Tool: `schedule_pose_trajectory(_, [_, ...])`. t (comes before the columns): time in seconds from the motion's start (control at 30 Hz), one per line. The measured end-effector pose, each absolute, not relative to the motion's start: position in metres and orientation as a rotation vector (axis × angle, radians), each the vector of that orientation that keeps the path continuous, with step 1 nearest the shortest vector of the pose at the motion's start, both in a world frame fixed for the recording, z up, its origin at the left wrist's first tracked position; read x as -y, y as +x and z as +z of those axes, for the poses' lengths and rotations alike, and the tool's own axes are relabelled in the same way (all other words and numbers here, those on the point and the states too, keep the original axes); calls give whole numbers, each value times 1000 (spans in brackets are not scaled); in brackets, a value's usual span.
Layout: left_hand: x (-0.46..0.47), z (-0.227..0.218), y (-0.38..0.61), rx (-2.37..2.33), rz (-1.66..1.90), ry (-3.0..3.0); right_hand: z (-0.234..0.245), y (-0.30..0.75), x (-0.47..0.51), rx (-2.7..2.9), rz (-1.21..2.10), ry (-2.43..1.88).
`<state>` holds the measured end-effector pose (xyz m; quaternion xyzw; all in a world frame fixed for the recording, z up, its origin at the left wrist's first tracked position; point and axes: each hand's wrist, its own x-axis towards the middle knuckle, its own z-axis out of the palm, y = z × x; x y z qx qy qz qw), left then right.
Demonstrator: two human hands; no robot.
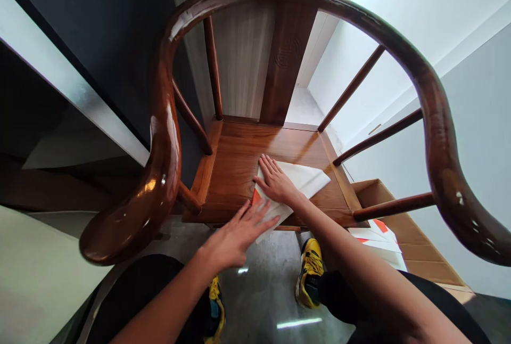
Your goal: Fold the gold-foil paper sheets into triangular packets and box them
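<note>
A folded white sheet, paper or thin fabric, lies on the wooden chair seat near its front edge, with an orange corner showing at its left. My right hand rests flat on the sheet with its fingers apart. My left hand, blurred, hovers at or just touches the sheet's lower left edge, its fingers spread. Neither hand grips anything.
A curved, glossy wooden chair rail with spindles surrounds the seat. At lower right, an open cardboard box holds white sheets with orange marks. My yellow-and-black shoes stand on the concrete floor below the seat.
</note>
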<state>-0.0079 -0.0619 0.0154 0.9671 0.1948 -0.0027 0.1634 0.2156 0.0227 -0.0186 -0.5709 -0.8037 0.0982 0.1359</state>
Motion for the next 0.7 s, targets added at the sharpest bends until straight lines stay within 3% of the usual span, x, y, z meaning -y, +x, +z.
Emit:
schedule_pose_trajectory(0.17, [47,-3,-3,-593,72,2890,11,209,-35,2508,412,-1251])
schedule_pose_trajectory(0.3, [73,-23,37,-1036,230,2864,39,231,33,2147,268,-1480])
schedule_pose_trajectory(0.43, [95,-25,57,-1385,375,2723,31,252,124,2426,343,-1582])
schedule_pose_trajectory(0.6, [76,-10,39,-881,375,2785,-13,266,153,2440,158,-1512])
schedule_pose_trajectory(0.7, [59,-8,25,-615,582,2638,-27,272,148,2312,172,-1479])
